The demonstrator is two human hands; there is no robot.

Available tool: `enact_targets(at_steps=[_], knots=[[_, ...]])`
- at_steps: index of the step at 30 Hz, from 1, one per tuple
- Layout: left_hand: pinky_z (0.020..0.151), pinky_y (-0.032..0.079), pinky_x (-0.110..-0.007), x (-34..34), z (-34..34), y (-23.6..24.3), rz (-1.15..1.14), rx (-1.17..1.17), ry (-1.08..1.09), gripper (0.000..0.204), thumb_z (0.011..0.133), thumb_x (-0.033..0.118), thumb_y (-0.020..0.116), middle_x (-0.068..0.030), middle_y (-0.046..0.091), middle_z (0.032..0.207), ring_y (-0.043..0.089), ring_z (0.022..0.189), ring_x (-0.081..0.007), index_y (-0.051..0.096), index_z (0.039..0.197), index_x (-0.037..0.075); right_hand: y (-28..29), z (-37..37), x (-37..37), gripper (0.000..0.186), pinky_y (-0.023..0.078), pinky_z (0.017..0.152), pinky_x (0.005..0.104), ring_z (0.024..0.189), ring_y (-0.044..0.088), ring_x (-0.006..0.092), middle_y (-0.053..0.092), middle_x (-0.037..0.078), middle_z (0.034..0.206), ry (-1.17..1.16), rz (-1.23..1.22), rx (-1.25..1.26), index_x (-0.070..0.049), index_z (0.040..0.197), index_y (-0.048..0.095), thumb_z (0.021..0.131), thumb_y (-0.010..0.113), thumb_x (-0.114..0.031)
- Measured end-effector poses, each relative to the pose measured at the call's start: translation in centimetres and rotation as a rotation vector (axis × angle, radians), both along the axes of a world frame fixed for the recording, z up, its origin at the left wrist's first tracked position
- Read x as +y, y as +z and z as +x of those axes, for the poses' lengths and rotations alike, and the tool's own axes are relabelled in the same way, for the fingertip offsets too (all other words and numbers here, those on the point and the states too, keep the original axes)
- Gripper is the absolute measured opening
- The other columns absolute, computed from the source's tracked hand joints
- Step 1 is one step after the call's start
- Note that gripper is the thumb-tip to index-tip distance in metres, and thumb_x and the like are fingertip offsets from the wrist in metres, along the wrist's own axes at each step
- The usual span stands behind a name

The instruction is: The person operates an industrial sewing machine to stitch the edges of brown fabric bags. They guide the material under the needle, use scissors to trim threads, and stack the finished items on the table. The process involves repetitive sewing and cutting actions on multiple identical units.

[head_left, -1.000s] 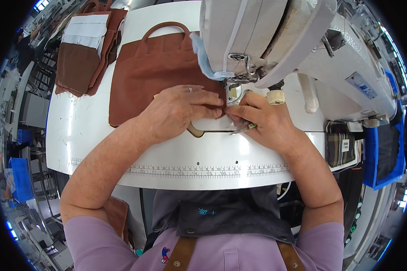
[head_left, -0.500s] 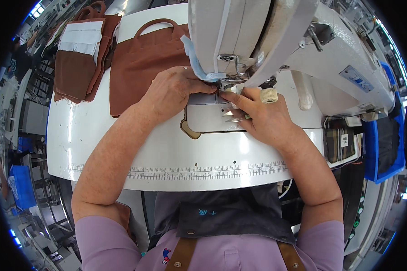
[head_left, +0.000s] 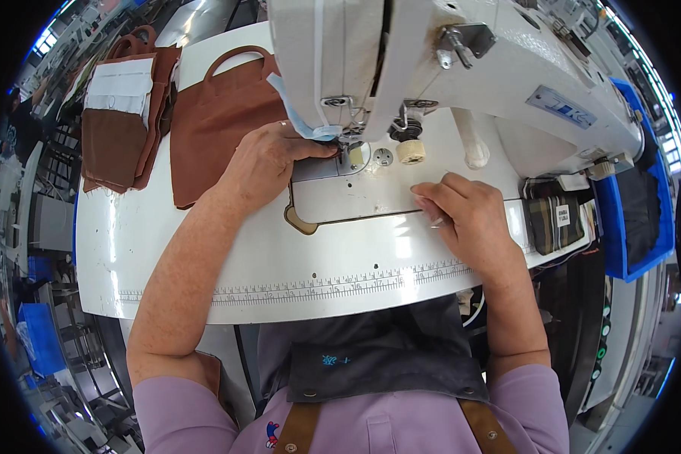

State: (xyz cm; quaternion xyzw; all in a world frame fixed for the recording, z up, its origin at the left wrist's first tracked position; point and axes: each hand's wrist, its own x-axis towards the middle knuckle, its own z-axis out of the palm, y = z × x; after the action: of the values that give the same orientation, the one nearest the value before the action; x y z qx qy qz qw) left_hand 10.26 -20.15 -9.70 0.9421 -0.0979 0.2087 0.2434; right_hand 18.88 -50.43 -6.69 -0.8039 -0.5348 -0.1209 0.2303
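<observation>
My left hand (head_left: 263, 165) is at the sewing machine's presser foot (head_left: 348, 144). Its index finger points along the bed to the needle area, the other fingers curled; what lies under the fingertips is too small and covered to make out. Behind that hand a reddish-brown fabric bag (head_left: 218, 113) with a loop handle lies flat, its right part hidden by hand and machine head. Apart from the needle, my right hand (head_left: 469, 219) hovers over the front of the bed. Its fingers are curled round small metal thread snips (head_left: 436, 220), of which little shows.
A stack of brown bag pieces (head_left: 117, 144) with a white sheet (head_left: 119, 82) lies at the left. The machine head (head_left: 325, 53) rises over the middle. Folded plaid fabric (head_left: 552, 223) and a blue bin (head_left: 617, 250) are at the right. A printed ruler (head_left: 340, 286) runs along the table's front.
My right hand has drawn back from the needle toward the right and front, with the snips in it. My left hand stays by the presser foot. The whole view has shifted slightly.
</observation>
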Motion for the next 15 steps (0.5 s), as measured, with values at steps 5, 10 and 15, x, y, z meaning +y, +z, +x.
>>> enact_targets(at_steps=[5, 10, 15], knots=[[0.088, 0.06, -0.041, -0.1, 0.0, 0.4, -0.036, 0.043, -0.03, 0.048, 0.083, -0.015, 0.051, -0.016, 0.076, 0.11, 0.073, 0.096, -0.0353, 0.08, 0.111, 0.01, -0.6, -0.5, -1.7, 0.011, 0.051, 0.057, 0.04, 0.061, 0.065, 0.0276, 0.062, 0.005, 0.077, -0.015, 0.057, 0.018, -0.01, 0.095, 0.072, 0.091, 0.075, -0.019], [0.104, 0.054, -0.042, -2.5, -1.7, 1.1, 0.025, 0.096, 0.013, 0.054, 0.082, -0.016, 0.044, -0.0216, 0.07, 0.128, 0.067, 0.116, -0.0405, 0.073, 0.123, 0.002, -0.3, -1.2, -3.7, 0.014, 0.051, 0.057, 0.0393, 0.063, 0.064, 0.0268, 0.061, 0.005, 0.081, -0.035, 0.125, -0.06, -0.011, 0.096, 0.07, 0.086, 0.077, -0.019], [0.113, 0.047, -0.047, -5.8, -3.3, 1.9, 0.21, 0.188, 0.127, 0.055, 0.085, -0.015, 0.042, -0.0272, 0.061, 0.14, 0.057, 0.132, -0.0443, 0.059, 0.137, -0.006, 0.1, 0.4, -10.8, 0.02, 0.052, 0.06, 0.036, 0.069, 0.066, 0.0266, 0.064, 0.007, 0.09, -0.39, 0.27, -0.044, -0.008, 0.096, 0.073, 0.082, 0.083, -0.02]])
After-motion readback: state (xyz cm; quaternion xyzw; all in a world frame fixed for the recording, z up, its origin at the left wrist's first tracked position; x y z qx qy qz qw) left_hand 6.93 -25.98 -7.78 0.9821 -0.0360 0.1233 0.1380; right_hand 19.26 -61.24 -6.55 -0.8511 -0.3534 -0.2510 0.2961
